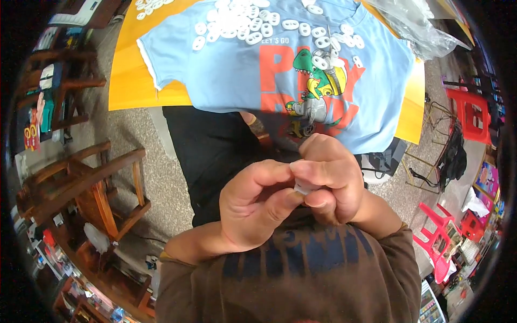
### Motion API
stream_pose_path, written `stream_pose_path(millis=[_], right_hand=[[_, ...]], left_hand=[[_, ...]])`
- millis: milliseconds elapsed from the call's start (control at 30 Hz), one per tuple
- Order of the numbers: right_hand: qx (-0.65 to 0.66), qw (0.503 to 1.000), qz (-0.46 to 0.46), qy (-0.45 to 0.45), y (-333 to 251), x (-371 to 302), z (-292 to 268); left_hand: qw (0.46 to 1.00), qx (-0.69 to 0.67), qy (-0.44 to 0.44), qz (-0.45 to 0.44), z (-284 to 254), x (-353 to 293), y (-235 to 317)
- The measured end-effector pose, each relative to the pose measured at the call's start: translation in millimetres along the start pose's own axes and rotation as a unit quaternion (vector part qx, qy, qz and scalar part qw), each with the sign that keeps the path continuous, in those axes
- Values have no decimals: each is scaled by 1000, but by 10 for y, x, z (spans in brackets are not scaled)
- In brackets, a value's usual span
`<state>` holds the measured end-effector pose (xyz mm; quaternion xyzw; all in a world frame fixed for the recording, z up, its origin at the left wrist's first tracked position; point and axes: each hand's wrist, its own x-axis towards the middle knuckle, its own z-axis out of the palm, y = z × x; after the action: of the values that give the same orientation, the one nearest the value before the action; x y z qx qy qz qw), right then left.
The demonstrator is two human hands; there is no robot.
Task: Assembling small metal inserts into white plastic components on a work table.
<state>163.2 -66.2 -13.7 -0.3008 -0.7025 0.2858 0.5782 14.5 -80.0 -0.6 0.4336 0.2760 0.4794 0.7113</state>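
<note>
Close to my chest, my left hand (250,207) and my right hand (336,175) meet with the fingertips of both pinched round one small white piece (303,188). Fingers cover most of it, so its full shape is hidden. Beyond them a light blue T-shirt (226,81) with a printed dinosaur and red letters lies spread over the yellow tabletop (132,86). On the shirt's far part sits a heap of small white oval pieces (231,21), each with two holes. Several more are scattered to the right of the heap.
More white ovals (148,6) lie at the table's far left. Clear plastic bags (414,27) rest at the far right. A wooden chair (86,183) stands on the floor at left; red plastic stools (471,116) and a pink plastic chair (436,237) are at right.
</note>
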Motion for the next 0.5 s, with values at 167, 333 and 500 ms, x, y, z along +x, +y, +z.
stream_pose_path(millis=[167, 333, 500], right_hand=[[-1, 1000, 7, 18, 43, -19, 26], [9, 999, 21, 26, 100, -50, 32], [51, 997, 35, 45, 72, -8, 30]], left_hand=[[999, 34, 11, -10, 3, 29, 15], [997, 59, 21, -35, -17, 64, 5], [1000, 8, -14, -5, 18, 135, 30]])
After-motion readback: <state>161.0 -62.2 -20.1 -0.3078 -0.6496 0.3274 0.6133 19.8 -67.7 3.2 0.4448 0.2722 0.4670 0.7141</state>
